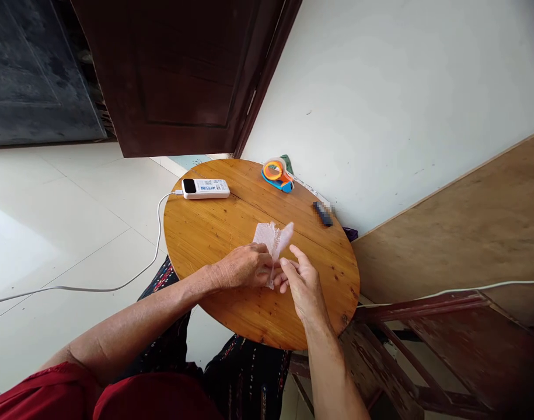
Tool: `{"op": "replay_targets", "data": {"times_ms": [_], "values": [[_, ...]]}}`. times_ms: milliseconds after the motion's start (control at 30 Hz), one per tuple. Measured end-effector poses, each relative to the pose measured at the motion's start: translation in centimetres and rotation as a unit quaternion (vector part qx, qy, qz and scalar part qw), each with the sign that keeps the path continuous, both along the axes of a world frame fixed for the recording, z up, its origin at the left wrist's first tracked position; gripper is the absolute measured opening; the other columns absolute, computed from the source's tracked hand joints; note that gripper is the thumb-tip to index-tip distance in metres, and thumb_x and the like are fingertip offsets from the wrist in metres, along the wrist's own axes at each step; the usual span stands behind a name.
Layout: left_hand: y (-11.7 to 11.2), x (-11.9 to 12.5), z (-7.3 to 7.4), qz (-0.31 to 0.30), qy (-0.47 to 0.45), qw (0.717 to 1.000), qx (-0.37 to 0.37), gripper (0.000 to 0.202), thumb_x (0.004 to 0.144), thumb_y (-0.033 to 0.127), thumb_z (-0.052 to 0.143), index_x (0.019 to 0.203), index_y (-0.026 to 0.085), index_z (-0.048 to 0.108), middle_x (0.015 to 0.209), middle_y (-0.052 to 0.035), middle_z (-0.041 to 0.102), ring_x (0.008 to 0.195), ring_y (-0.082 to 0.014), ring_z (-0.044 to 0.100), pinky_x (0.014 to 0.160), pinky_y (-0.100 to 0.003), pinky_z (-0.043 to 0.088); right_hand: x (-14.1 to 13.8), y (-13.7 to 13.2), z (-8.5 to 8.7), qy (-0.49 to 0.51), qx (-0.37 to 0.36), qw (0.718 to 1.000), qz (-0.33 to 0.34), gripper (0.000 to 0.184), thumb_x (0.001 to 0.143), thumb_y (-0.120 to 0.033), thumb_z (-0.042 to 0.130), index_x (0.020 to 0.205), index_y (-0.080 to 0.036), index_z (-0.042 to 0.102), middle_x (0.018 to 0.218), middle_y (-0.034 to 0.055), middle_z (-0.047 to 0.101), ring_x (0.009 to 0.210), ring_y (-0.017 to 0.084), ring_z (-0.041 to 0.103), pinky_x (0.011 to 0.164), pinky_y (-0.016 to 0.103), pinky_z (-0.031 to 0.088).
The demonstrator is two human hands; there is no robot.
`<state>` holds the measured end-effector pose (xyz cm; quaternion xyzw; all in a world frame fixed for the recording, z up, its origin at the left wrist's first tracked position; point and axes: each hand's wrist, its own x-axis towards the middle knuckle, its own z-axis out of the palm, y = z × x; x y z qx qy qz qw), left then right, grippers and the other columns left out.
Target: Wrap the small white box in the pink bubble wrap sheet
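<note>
A small piece of translucent, pale pinkish bubble wrap point(265, 234) stands up crumpled over the round wooden table, one flap spreading to the right. My left hand point(249, 265) is closed on its lower part, the fingertips partly hidden behind the plastic. Just right of it is my right hand point(304, 280), with its thumb and fingers apart. Its lower fingers reach to the bubble wrap's edge; whether they touch it I cannot tell.
On the wooden table point(214, 233) lie a white power bank point(212, 188) with a cable point(157, 239), an orange and blue tape dispenser point(275, 173), and a dark, partly blurred object point(323, 213). A wall borders the back right. A wooden chair point(442, 350) stands at the right.
</note>
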<state>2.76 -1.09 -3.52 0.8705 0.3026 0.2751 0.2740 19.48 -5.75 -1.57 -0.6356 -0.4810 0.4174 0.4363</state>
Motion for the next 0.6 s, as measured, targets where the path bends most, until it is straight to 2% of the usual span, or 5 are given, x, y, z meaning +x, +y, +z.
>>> {"op": "replay_targets", "data": {"times_ms": [100, 233, 367, 467, 600], "values": [[-0.2, 0.3, -0.7, 0.038, -0.005, 0.999, -0.017, 0.017, 0.082, 0.028, 0.069, 0.093, 0.017, 0.063, 0.095, -0.0061, 0.064, 0.091, -0.0203, 0.064, 0.079, -0.028, 0.050, 0.3, -0.9, -0.1, 0.004, 0.017, 0.999, 0.035, 0.085, 0.081, -0.044, 0.062, 0.153, -0.016, 0.028, 0.099, 0.0075, 0.070, 0.060, 0.014, 0.060, 0.045, 0.024, 0.044], [-0.6, 0.3, -1.0, 0.055, -0.039, 0.997, -0.037, 0.030, 0.079, 0.026, 0.071, 0.105, 0.017, 0.057, 0.104, -0.0078, 0.065, 0.098, -0.0221, 0.063, 0.086, -0.032, 0.050, 0.7, -1.3, -0.7, -0.032, 0.034, 0.994, 0.098, 0.081, 0.081, -0.031, 0.060, 0.154, -0.022, 0.025, 0.117, 0.0094, 0.066, 0.065, 0.011, 0.058, 0.055, 0.026, 0.050], [-0.9, 0.0, -1.0, 0.071, -0.088, 0.991, -0.070, 0.040, 0.073, 0.017, 0.068, 0.111, 0.017, 0.056, 0.106, -0.0065, 0.061, 0.084, -0.0175, 0.061, 0.076, -0.030, 0.051, 0.5, -0.9, -0.7, -0.151, 0.075, 0.974, 0.149, 0.081, 0.081, -0.023, 0.057, 0.154, -0.022, 0.024, 0.118, 0.0097, 0.067, 0.066, 0.012, 0.059, 0.070, 0.032, 0.055], [-1.0, -0.1, -0.9, 0.110, -0.131, 0.980, -0.106, 0.033, 0.070, 0.015, 0.066, 0.103, 0.017, 0.059, 0.090, -0.0006, 0.056, 0.070, -0.0128, 0.055, 0.066, -0.026, 0.048, 0.0, -0.5, -0.1, -0.262, 0.096, 0.945, 0.173, 0.082, 0.079, -0.017, 0.055, 0.155, -0.022, 0.024, 0.116, 0.0098, 0.069, 0.067, 0.015, 0.062, 0.074, 0.036, 0.054], [-1.3, 0.6, -0.6, 0.177, -0.114, 0.968, -0.138, 0.016, 0.075, 0.026, 0.069, 0.087, 0.018, 0.062, 0.082, 0.0011, 0.049, 0.069, -0.0128, 0.053, 0.068, -0.027, 0.048, -0.4, -0.3, 0.4, -0.359, 0.098, 0.912, 0.175, 0.080, 0.079, -0.015, 0.054, 0.154, -0.021, 0.027, 0.118, 0.0113, 0.069, 0.082, 0.022, 0.067, 0.079, 0.040, 0.054]]}}
